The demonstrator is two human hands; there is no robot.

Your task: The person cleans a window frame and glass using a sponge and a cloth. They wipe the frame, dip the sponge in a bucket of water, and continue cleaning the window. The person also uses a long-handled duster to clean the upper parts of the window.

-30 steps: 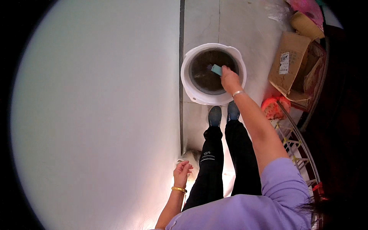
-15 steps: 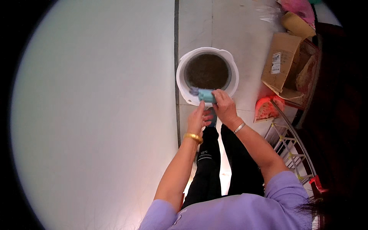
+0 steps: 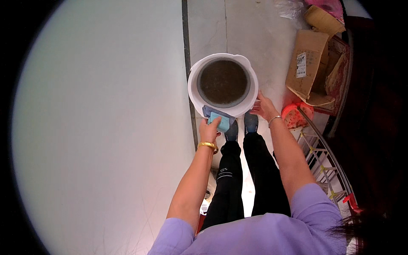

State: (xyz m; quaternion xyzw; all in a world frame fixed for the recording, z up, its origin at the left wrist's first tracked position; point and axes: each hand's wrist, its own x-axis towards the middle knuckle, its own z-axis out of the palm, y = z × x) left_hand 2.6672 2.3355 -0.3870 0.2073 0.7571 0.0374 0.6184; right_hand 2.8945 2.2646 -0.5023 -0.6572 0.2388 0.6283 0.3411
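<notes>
A white bucket point(image 3: 192, 95) holding dark, murky water point(image 3: 223, 83) stands on the floor in front of my feet. My left hand point(image 3: 209, 131) is closed around a turquoise block with a blue-grey strip point(image 3: 219, 121) along its far edge, the thumb lying on top. This block is at the bucket's near rim, over its outer side; whether it touches the rim I cannot tell. Beside the bucket's right side, my right hand point(image 3: 265, 108) holds nothing, and its fingers are apart. Its fingertips come close to the rim; contact is unclear.
A large pale, smooth surface point(image 3: 106, 119) fills the left, bounded by a dark strip point(image 3: 186, 42). To the right lie an opened cardboard box point(image 3: 304, 70), a red dustpan point(image 3: 293, 117) and a metal rack or ladder-like frame point(image 3: 325, 168). My shoes point(image 3: 250, 122) are just below the bucket.
The turquoise block has passed from my right hand into my left and moved slightly toward me, its blue-grey strip now spread out. My right hand has moved right, beside the bucket.
</notes>
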